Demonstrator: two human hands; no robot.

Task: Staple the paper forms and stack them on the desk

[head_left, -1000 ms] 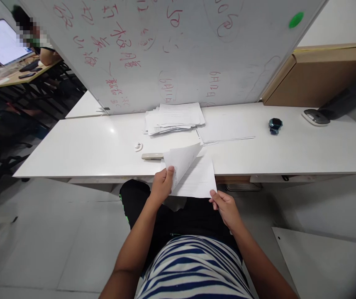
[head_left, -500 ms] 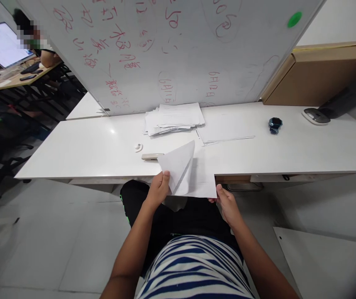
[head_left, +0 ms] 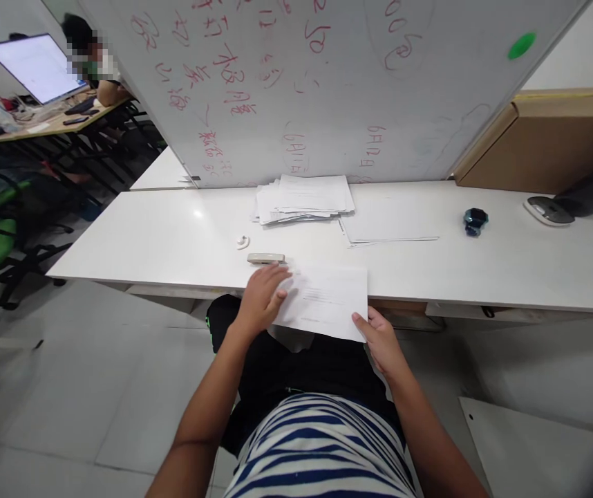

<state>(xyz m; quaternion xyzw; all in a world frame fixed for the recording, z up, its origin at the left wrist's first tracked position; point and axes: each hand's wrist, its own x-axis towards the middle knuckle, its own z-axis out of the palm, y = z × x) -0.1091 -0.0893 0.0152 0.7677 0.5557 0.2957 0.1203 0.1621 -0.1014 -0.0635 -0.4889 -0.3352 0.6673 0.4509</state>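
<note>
Printed paper sheets (head_left: 325, 297) lie flat at the front edge of the white desk, partly jutting over my lap. My right hand (head_left: 379, 337) pinches their lower right corner, thumb on top. Over their left edge rests my left hand (head_left: 264, 297), its fingers stretched out and apart, close to a beige stapler (head_left: 265, 258). Beyond the stapler sits a small white earphone-like piece (head_left: 243, 242). A thick paper stack (head_left: 307, 197) lies at the back of the desk, and a thinner set of sheets (head_left: 390, 220) is to its right.
A whiteboard (head_left: 338, 90) with red writing stands behind the desk (head_left: 172, 242). To the right are a dark blue watch (head_left: 475, 221), a grey-and-white mouse-like object (head_left: 549, 210) and a cardboard box (head_left: 540, 145). Another person (head_left: 104, 69) sits by a monitor at far left.
The top sheet, folded up in my left hand before, now lies flat. My left hand has let go of its edge and spread its fingers. The view has shifted slightly left.
</note>
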